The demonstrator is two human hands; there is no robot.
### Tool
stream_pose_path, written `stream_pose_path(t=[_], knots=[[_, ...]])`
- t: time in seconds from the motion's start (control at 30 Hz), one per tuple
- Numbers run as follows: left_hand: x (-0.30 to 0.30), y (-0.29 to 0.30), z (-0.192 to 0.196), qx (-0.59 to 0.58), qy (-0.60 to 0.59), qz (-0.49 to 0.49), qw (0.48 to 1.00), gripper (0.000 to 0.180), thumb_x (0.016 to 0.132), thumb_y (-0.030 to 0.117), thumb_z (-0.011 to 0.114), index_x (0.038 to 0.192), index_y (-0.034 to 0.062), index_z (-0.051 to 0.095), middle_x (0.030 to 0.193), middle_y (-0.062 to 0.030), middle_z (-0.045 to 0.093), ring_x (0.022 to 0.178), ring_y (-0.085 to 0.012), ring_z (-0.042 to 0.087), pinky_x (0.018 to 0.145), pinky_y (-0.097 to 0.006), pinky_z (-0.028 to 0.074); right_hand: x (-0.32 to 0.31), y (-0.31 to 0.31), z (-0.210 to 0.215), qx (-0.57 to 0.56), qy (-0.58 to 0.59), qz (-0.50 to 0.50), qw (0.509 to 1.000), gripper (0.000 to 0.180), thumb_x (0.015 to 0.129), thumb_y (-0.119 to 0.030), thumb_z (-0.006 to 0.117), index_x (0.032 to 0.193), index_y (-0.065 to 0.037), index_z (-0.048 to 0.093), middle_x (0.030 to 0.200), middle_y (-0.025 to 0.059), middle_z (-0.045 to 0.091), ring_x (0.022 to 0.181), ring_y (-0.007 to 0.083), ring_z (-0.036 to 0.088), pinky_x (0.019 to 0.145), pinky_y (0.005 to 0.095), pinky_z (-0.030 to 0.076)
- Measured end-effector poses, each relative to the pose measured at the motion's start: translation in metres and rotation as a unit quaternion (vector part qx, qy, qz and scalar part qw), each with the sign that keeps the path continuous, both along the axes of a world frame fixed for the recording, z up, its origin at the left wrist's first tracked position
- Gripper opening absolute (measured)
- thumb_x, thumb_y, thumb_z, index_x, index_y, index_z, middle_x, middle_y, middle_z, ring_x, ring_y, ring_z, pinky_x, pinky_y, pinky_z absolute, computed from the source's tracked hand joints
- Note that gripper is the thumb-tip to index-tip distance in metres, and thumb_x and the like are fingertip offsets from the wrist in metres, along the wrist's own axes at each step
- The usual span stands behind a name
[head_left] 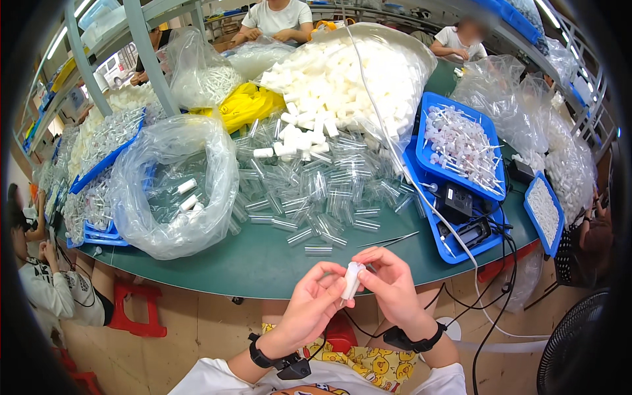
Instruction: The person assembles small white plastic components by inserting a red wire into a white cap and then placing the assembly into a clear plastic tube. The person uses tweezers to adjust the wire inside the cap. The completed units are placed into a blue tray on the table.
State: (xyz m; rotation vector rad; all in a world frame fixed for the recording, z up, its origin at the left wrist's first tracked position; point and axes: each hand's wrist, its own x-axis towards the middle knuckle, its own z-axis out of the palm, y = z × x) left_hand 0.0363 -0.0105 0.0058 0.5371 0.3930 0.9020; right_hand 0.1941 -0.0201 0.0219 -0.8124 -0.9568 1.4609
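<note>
Just off the table's front edge, a small white plastic cylinder [351, 282] is held upright and slightly tilted between my two hands. My left hand [317, 301] is closed on its lower part with thumb and fingers. At its top, the fingers of my right hand [388, 283] pinch it; any small part at their tips is too small to make out. Short clear plastic tubes [316, 191] lie in a loose heap beyond my hands. Behind them, white cylinders [355, 79] of the same look spill from a big clear bag. Tweezers [388, 239] rest near the edge.
A clear bag [125, 204] on the left holds a few white cylinders. Blue trays [431, 99] of small white stemmed parts stand right, beside a black device [455, 201] with cables. A white cord [378, 112] crosses the green table [243, 266]. Co-workers sit around it.
</note>
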Motion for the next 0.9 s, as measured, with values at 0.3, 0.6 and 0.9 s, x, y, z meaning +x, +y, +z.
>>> stream_pose_path(t=[0.3,0.6,0.9], knots=[[0.000,0.002,0.018,0.026,0.011,-0.005,1.000,0.021,0.092,0.013,0.047,0.110,0.0031,0.042,0.109,-0.0158,0.053,0.088,-0.0186,0.056,0.067,-0.026,0.046,0.008,0.004,0.008,0.073,-0.051,0.003,0.996,0.021,0.089,-0.005,0.044,0.105,0.005,0.055,0.111,0.0136,0.054,0.100,0.0181,0.052,0.086,0.0316,0.044],[0.001,-0.001,0.014,0.026,-0.019,-0.015,0.999,0.020,0.092,0.010,0.045,0.110,0.0007,0.042,0.100,-0.0128,0.056,0.088,-0.0182,0.057,0.071,-0.026,0.045,0.007,0.004,0.003,0.077,-0.026,0.047,0.996,0.022,0.091,-0.005,0.041,0.107,0.004,0.053,0.112,0.0144,0.053,0.103,0.0197,0.052,0.088,0.0322,0.042],[0.002,-0.003,0.024,0.130,0.174,0.059,0.974,0.024,0.090,0.005,0.049,0.112,-0.0017,0.042,0.101,-0.0125,0.056,0.089,-0.0146,0.057,0.075,-0.026,0.048,0.006,0.006,-0.001,0.078,-0.095,0.023,0.992,0.017,0.086,-0.001,0.052,0.102,0.003,0.055,0.105,0.0117,0.055,0.098,0.0169,0.053,0.085,0.0316,0.043]])
